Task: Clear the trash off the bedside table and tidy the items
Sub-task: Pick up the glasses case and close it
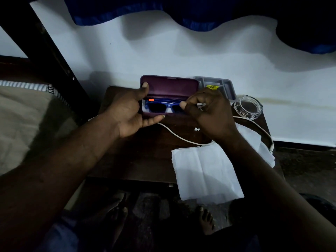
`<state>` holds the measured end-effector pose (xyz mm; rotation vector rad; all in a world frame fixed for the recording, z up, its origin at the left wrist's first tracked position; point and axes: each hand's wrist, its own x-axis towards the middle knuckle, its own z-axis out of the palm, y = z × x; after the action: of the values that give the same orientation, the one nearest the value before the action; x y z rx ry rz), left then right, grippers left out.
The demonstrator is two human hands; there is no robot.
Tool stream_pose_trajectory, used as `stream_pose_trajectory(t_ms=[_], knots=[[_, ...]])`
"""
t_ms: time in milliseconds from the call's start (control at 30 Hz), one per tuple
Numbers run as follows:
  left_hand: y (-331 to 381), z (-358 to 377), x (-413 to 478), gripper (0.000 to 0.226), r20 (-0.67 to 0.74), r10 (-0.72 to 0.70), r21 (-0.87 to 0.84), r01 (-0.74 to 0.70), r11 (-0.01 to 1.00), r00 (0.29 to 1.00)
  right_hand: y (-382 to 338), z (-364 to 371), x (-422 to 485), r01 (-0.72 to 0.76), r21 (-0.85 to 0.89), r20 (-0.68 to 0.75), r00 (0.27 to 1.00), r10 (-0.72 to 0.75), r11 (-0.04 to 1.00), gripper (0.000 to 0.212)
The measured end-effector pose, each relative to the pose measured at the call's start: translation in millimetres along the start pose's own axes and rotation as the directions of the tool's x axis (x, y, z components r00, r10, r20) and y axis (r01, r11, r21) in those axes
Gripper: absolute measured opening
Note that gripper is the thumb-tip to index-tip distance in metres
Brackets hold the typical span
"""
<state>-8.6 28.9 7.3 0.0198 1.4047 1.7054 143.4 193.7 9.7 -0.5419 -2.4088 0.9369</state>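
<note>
Head, case [171,86] open; sunglasses [158,108] inside (sticker [212,86] illegible)

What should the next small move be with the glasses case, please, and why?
Probably the right hand should let go of the blue sunglasses, since they already lie inside the open purple case that the left hand holds.

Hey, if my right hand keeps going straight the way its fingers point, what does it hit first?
The blue sunglasses lying in the open purple case; your right hand seems to pinch their frame. Past them comes the case's lining, though depth is unclear.
</note>
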Motion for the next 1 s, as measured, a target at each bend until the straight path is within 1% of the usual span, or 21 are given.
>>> stream_pose_trajectory(t_ms=[67, 100, 167, 200, 233, 267, 300, 333, 367, 400, 433, 533, 633, 700, 733, 767, 800, 833, 867, 933, 1000], knots=[[1, 1, -1, 0.031, -0.006, -0.002, -0.006, 0.002, 1.000, 1.000, -2, -3, 1, -0.043, 0.057, -0.046, 0.998, 0.045, 0.997, 0.025], [2, 1, -1, 0.031, -0.005, 0.000, -0.008, 0.000, 1.000, 1.000, -2, -5, 2, -0.078, 0.075, -0.077, 0.993, 0.084, 0.994, 0.024], [2, 1, -2, 0.033, 0.002, 0.003, -0.011, -0.003, 1.000, 1.000, -2, -7, 4, -0.155, 0.134, -0.157, 0.972, 0.175, 0.979, 0.016], [3, 2, -3, 0.033, 0.007, 0.002, -0.011, -0.002, 1.000, 1.000, -1, -7, 4, -0.195, 0.192, -0.181, 0.956, 0.230, 0.962, 0.015], [3, 2, -3, 0.032, 0.008, 0.002, -0.013, -0.002, 1.000, 1.000, 0, -8, 5, -0.242, 0.265, -0.181, 0.938, 0.295, 0.933, 0.020], [4, 2, -4, 0.031, 0.010, 0.002, -0.017, -0.002, 1.000, 1.000, 1, -9, 6, -0.294, 0.341, -0.150, 0.921, 0.360, 0.893, 0.025], [4, 3, -5, 0.030, 0.012, -0.001, -0.022, 0.001, 1.000, 1.000, 2, -10, 6, -0.347, 0.416, -0.083, 0.906, 0.415, 0.840, 0.029], [4, 3, -5, 0.029, 0.015, -0.006, -0.026, 0.006, 1.000, 1.000, 3, -11, 6, -0.398, 0.491, 0.019, 0.894, 0.448, 0.775, 0.031], [5, 4, -6, 0.029, 0.023, -0.014, -0.031, 0.014, 0.999, 1.000, 3, -11, 5, -0.436, 0.548, 0.119, 0.885, 0.450, 0.714, 0.034], [6, 4, -7, 0.029, 0.037, -0.026, -0.041, 0.027, 0.999, 0.999, 4, -11, 4, -0.450, 0.582, 0.183, 0.884, 0.431, 0.677, 0.036], [7, 4, -7, 0.031, 0.062, -0.039, -0.059, 0.043, 0.997, 0.997, 4, -11, 4, -0.447, 0.606, 0.211, 0.888, 0.409, 0.657, 0.039], [12, 1, -11, 0.050, 0.152, -0.050, -0.161, 0.075, 0.984, 0.987, 4, -10, 6, -0.423, 0.667, 0.212, 0.897, 0.389, 0.614, 0.039], [15, -2, -11, 0.069, 0.243, -0.055, -0.259, 0.120, 0.958, 0.969, 1, -11, 8, -0.445, 0.744, 0.236, 0.873, 0.426, 0.498, 0.032], [16, 0, -11, 0.076, 0.225, -0.089, -0.254, 0.146, 0.956, 0.970, 0, -10, 7, -0.459, 0.784, 0.265, 0.856, 0.444, 0.418, 0.026], [16, 2, -12, 0.076, 0.208, -0.108, -0.223, 0.155, 0.963, 0.972, -1, -10, 7, -0.465, 0.796, 0.276, 0.848, 0.452, 0.386, 0.026], [14, 4, -12, 0.071, 0.194, -0.116, -0.180, 0.152, 0.972, 0.974, -1, -8, 7, -0.477, 0.797, 0.284, 0.837, 0.467, 0.370, 0.027], [12, 6, -13, 0.059, 0.186, -0.110, -0.137, 0.137, 0.981, 0.976, -1, -7, 7, -0.490, 0.785, 0.283, 0.828, 0.485, 0.379, 0.023], [10, 8, -13, 0.044, 0.178, -0.094, -0.107, 0.114, 0.988, 0.980, -1, -6, 7, -0.499, 0.769, 0.277, 0.824, 0.495, 0.401, 0.015], [8, 9, -13, 0.035, 0.167, -0.074, -0.090, 0.090, 0.992, 0.983, -1, -4, 7, -0.500, 0.752, 0.268, 0.828, 0.493, 0.431, 0.009], [5, 8, -11, 0.039, 0.150, -0.036, -0.076, 0.048, 0.996, 0.988, 0, -2, 6, -0.491, 0.726, 0.258, 0.843, 0.472, 0.481, 0.010], [5, 8, -10, 0.044, 0.150, -0.001, -0.057, 0.009, 0.998, 0.989, -2, -1, 6, -0.503, 0.715, 0.270, 0.839, 0.472, 0.485, 0.020]])
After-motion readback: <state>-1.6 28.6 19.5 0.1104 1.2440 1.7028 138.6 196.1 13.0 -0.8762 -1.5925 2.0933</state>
